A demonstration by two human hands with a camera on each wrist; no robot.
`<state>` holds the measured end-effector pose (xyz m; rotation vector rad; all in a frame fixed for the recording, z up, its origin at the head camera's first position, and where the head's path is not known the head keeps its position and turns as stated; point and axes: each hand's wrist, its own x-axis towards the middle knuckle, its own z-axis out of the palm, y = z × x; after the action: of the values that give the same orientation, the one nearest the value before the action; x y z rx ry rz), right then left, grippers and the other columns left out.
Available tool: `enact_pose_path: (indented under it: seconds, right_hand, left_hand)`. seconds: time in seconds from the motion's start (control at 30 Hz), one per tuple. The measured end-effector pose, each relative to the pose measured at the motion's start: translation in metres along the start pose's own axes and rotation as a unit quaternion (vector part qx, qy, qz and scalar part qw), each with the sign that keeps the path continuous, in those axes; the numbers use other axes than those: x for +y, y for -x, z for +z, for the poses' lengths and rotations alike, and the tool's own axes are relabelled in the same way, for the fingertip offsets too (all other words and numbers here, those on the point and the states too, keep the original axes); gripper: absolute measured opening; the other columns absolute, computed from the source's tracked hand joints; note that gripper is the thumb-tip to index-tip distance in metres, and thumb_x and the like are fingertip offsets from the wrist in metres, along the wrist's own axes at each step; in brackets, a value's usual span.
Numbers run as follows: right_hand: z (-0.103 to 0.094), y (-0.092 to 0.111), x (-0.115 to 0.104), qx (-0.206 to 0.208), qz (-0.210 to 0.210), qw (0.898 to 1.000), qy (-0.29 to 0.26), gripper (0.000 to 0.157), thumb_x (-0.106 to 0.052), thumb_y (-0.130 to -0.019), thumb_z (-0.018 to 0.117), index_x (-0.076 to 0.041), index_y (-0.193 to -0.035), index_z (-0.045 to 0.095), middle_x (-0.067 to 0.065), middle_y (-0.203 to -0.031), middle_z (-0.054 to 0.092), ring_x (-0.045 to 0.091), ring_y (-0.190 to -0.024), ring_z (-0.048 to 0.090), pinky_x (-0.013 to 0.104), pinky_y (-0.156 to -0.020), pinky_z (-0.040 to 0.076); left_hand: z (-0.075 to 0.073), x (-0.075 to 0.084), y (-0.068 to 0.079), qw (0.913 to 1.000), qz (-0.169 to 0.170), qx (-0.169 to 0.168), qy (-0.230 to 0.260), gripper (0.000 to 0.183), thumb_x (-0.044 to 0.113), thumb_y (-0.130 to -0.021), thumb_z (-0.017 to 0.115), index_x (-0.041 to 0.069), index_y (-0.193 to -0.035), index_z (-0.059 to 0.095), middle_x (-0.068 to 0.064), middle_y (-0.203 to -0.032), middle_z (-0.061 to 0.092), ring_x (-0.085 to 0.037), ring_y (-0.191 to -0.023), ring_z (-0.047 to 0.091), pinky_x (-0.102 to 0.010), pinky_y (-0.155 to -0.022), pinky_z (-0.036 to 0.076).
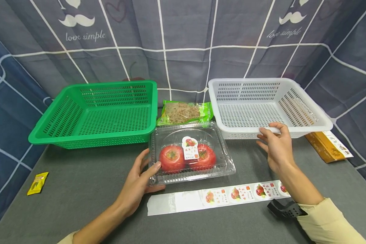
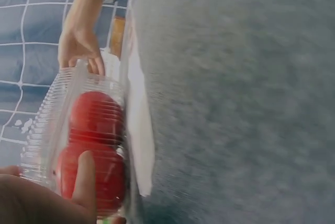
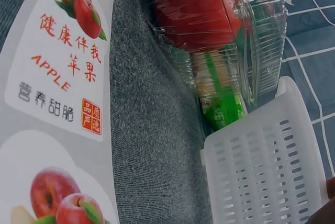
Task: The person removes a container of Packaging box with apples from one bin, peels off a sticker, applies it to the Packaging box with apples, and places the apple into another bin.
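A clear plastic clamshell box [image 1: 186,178] with two red tomatoes [image 1: 172,158] inside lies in the middle of the head view, a white fruit label [image 1: 190,153] on its lid. My left hand [image 1: 134,186] holds the box by its left side, thumb over the edge near the front corner. In the left wrist view the thumb lies across the ribbed wall in front of a tomato [image 2: 97,171]. My right hand [image 1: 277,147] grips the front rim of the white basket [image 1: 239,129], fingertips over and below the rim. Most of that hand is outside the right wrist view.
A green basket [image 1: 91,139] stands at the left. Behind the box lies a green food packet [image 1: 184,113]. A strip of apple stickers [image 1: 189,201] runs in front of it. There is a small yellow sachet [image 1: 38,183] at far left and a brown package [image 1: 326,149] beside the white basket.
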<state>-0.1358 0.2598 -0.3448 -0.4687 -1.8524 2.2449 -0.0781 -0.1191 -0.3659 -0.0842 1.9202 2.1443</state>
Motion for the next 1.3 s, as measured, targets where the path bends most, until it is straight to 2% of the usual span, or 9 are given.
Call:
enact_pose_path:
  seconds: [0.23,0.47,0.7,0.87,1.07,1.17,1.2,1.23,1.3]
  right_hand:
    - [-0.002,0.001,0.002,-0.009,0.0,1.0,0.004,0.029,-0.016,-0.098,0.063,-0.022,-0.114,0.04,0.008,-0.112,0.033,0.02,-0.102,0.054,0.023,-0.084,0.053]
    - [-0.003,0.002,0.003,-0.014,-0.005,1.0,0.011,0.029,-0.018,-0.098,0.063,-0.023,-0.115,0.04,0.008,-0.113,0.034,0.019,-0.103,0.054,0.025,-0.087,0.053]
    - [-0.007,0.001,0.005,-0.014,-0.013,1.0,0.012,0.03,-0.017,-0.099,0.062,-0.022,-0.118,0.039,0.008,-0.114,0.034,0.02,-0.104,0.052,0.024,-0.085,0.053]
    - [-0.009,0.0,0.007,-0.019,-0.015,0.999,0.022,0.031,-0.019,-0.099,0.061,-0.024,-0.118,0.038,0.007,-0.114,0.033,0.021,-0.106,0.051,0.026,-0.091,0.051]
    - [-0.009,0.0,0.007,-0.022,-0.021,0.999,0.019,0.031,-0.018,-0.1,0.06,-0.022,-0.119,0.037,0.007,-0.115,0.031,0.02,-0.105,0.05,0.031,-0.094,0.05]
    - [-0.008,0.0,0.007,-0.018,-0.019,0.999,0.025,0.03,-0.02,-0.099,0.061,-0.023,-0.119,0.038,0.007,-0.115,0.032,0.018,-0.104,0.051,0.031,-0.091,0.052]
    - [-0.009,0.0,0.007,-0.012,-0.018,0.999,0.047,0.03,-0.023,-0.099,0.061,-0.025,-0.118,0.039,0.006,-0.115,0.034,0.017,-0.103,0.051,0.031,-0.091,0.052]
    - [-0.009,0.0,0.007,-0.006,-0.018,0.997,0.069,0.029,-0.025,-0.099,0.061,-0.027,-0.118,0.04,0.006,-0.114,0.037,0.015,-0.099,0.054,0.028,-0.085,0.054]
    - [-0.012,0.0,0.009,-0.008,-0.033,0.997,0.066,0.027,-0.023,-0.099,0.062,-0.027,-0.117,0.043,0.005,-0.106,0.047,0.011,-0.086,0.06,0.023,-0.07,0.055]
  left_hand:
    - [0.0,0.006,0.005,0.9986,-0.032,0.005,0.041,0.075,0.013,-0.097,0.063,0.02,-0.157,0.018,-0.017,-0.152,0.031,-0.033,-0.119,0.056,-0.041,-0.085,0.055]
    - [-0.006,0.007,0.023,0.9948,-0.052,0.028,0.083,0.074,0.005,-0.094,0.063,0.017,-0.156,0.025,-0.014,-0.154,0.033,-0.032,-0.117,0.058,-0.046,-0.085,0.055]
    - [-0.01,0.015,0.043,0.9922,-0.022,-0.003,0.123,0.074,0.004,-0.095,0.06,0.01,-0.157,0.02,-0.013,-0.152,0.035,-0.023,-0.123,0.054,-0.049,-0.086,0.054]
    - [-0.007,0.021,0.05,0.9879,-0.02,-0.013,0.153,0.073,0.003,-0.095,0.057,0.008,-0.157,0.018,-0.012,-0.152,0.032,-0.023,-0.127,0.049,-0.05,-0.087,0.053]
    - [0.003,0.032,0.052,0.9848,0.01,-0.039,0.169,0.071,0.003,-0.096,0.056,0.007,-0.156,0.019,-0.011,-0.154,0.031,-0.026,-0.131,0.047,-0.051,-0.087,0.052]
    - [0.015,0.041,0.047,0.9833,0.021,-0.046,0.175,0.071,0.003,-0.096,0.055,0.007,-0.157,0.019,-0.01,-0.156,0.026,-0.026,-0.137,0.038,-0.049,-0.086,0.053]
    - [0.02,0.045,0.043,0.983,0.023,-0.046,0.176,0.072,0.002,-0.095,0.055,0.007,-0.157,0.018,-0.009,-0.157,0.024,-0.025,-0.139,0.034,-0.048,-0.086,0.053]
    - [0.025,0.049,0.039,0.9829,0.025,-0.045,0.177,0.072,0.002,-0.095,0.056,0.007,-0.157,0.018,-0.009,-0.158,0.023,-0.025,-0.14,0.032,-0.047,-0.085,0.054]
    - [0.037,0.055,0.03,0.9825,0.031,-0.049,0.177,0.072,0.002,-0.095,0.055,0.007,-0.157,0.019,-0.007,-0.159,0.022,-0.024,-0.143,0.025,-0.045,-0.084,0.054]
